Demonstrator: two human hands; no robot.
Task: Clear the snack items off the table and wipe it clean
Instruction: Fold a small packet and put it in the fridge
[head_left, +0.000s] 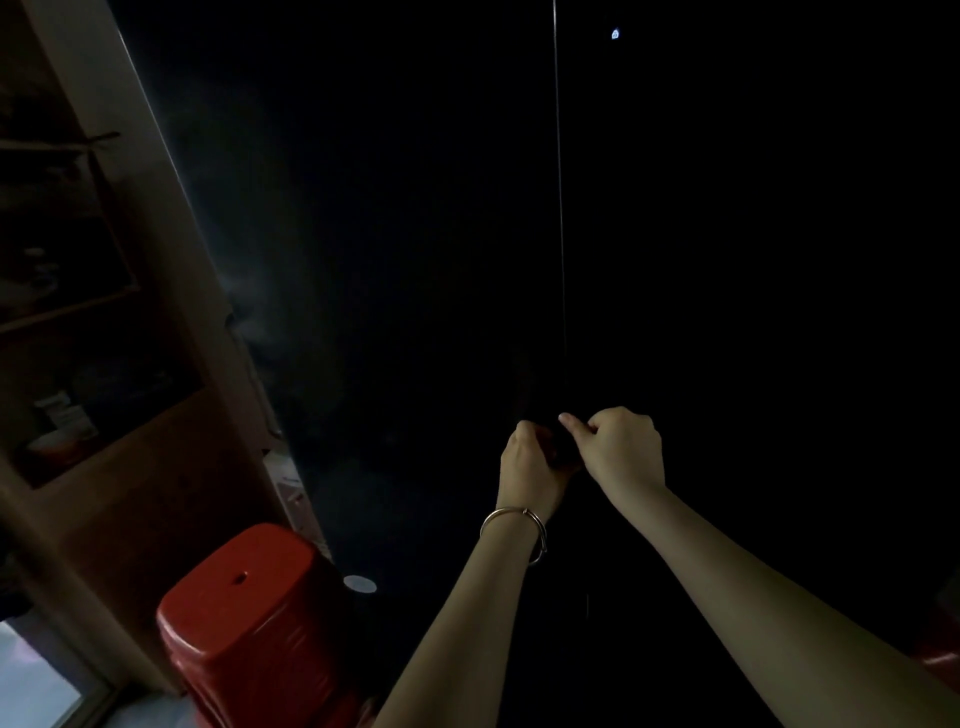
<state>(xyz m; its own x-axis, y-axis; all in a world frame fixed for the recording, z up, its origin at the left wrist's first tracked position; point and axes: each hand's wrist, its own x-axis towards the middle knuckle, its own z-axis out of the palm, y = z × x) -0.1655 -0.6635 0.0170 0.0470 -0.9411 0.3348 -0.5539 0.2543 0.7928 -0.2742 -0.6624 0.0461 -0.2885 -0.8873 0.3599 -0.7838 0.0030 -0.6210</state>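
- Very dark frame; most of it is a tall black panel with a thin vertical seam running down it.
- Left hand and right hand are raised side by side just below the seam's lower end, nearly touching each other.
- Left hand: fingers curled away from the camera, back of the hand facing it, bracelet on the wrist.
- Right hand: fingers curled in, one fingertip poking toward the seam.
- A dark patch sits between the two hands. It is too dark to identify, so I cannot tell if either hand grips it or the panel edge, or if it is a snack item.
- Red stool at lower left, well apart from the hands, against the panel's left side.
- Small white disc just right of the stool top.
- Wooden shelf unit along the left edge; its contents are blurred.
- Tiny lit dot near the panel's top right.
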